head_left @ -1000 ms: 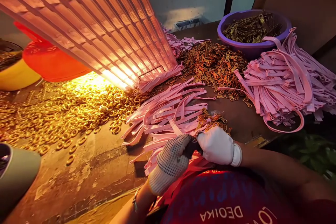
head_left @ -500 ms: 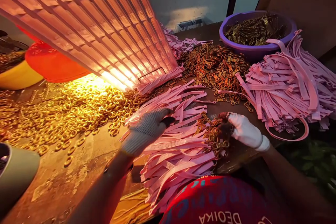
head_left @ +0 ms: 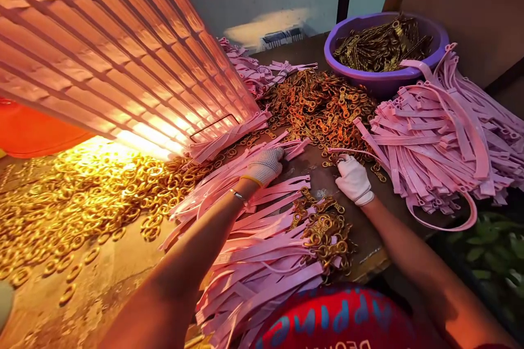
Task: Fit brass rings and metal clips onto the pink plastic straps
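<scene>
My left hand (head_left: 265, 167), in a grey-white knit glove, has its fingers closed at the ends of pink straps (head_left: 298, 148); strap ends stick out past the fingertips. To the right, my right hand (head_left: 354, 179), in a white glove, is bent with its fingertips pinched together at the near edge of a pile of brass-coloured clasps (head_left: 323, 103). What those fingertips hold, if anything, is too small to make out. Below the hands lies a row of pink straps (head_left: 262, 251); brass clasps (head_left: 327, 229) cluster at their right ends.
A purple basin (head_left: 333, 62) with metal pieces stands at the back right. Beside it is a heap of pink straps (head_left: 434, 142). Gold-coloured rings (head_left: 102, 191) spread over the left of the table under a slanted, glowing ribbed panel (head_left: 135, 54). Green leaves (head_left: 487, 251) show at lower right.
My left hand has moved forward and right to the farther strap ends. My right hand has moved from the clasps at the near strap ends forward to the clasp pile. The view has shifted.
</scene>
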{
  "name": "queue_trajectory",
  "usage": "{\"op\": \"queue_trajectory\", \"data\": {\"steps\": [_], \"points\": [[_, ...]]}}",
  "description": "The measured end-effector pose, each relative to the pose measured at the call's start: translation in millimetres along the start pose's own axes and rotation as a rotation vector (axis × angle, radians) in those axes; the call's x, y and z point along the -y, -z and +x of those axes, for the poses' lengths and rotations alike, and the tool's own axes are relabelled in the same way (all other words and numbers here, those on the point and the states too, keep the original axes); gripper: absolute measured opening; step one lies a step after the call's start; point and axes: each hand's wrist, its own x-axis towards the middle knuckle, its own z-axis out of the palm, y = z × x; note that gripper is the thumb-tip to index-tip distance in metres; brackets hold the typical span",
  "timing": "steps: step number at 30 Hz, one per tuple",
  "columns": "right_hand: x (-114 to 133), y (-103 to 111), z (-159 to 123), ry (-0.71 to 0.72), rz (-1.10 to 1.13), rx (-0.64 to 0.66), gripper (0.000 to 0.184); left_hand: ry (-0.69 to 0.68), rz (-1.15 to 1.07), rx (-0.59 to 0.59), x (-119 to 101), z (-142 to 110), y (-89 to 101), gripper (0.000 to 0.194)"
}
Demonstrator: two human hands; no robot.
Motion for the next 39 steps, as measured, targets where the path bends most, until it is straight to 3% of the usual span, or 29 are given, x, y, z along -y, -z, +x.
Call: {"op": "queue_trajectory", "data": {"steps": [6, 11, 16, 18, 20, 23, 25, 27, 29, 33, 37, 39], "points": [[-6, -2, 1, -0.01, 0.02, 0.002, 0.036, 0.07, 0.072, 0.028, 3, 17, 4.6, 0.019], [-6, -3, 2, -0.017, 0.039, -0.034, 0.035, 0.055, 0.031, -0.037, 8, 8, 11.4, 0.02], [-11, -10, 2, -0.018, 0.052, -0.09, 0.03, -0.011, -0.074, -0.179, 17, -21, 48.4, 0.02], [-14, -13, 2, -0.001, 0.055, -0.123, 0.027, -0.023, -0.22, -0.338, 18, -41, 71.6, 0.023], [-18, -17, 0, 0.024, 0.058, -0.163, 0.022, -0.025, -0.49, -0.589, 17, -65, 92.9, 0.025], [-22, -20, 0, 0.07, 0.064, -0.243, 0.017, -0.049, -0.928, -0.891, 15, -97, 107.5, 0.023], [-24, -21, 0, 0.11, 0.072, -0.299, 0.014, -0.055, -1.099, -0.96, 19, -113, 100.3, 0.022], [-26, -24, 2, 0.149, 0.077, -0.35, 0.012, -0.01, -1.117, -0.948, 32, -124, 81.5, 0.026], [-29, -28, 3, 0.17, 0.086, -0.398, 0.009, 0.05, -0.984, -0.848, 50, -135, 57.5, 0.031], [-39, -39, 3, 0.22, 0.166, -0.431, 0.005, 0.132, -0.749, -0.745, 89, -169, 19.4, 0.014], [-43, -39, 5, 0.204, 0.246, -0.327, 0.007, 0.275, -0.554, -0.693, 125, -197, 9.5, 0.015], [-39, -32, 9, 0.231, 0.247, -0.331, 0.021, 0.364, -0.496, -0.665, 147, -205, 13.7, 0.011]]}}
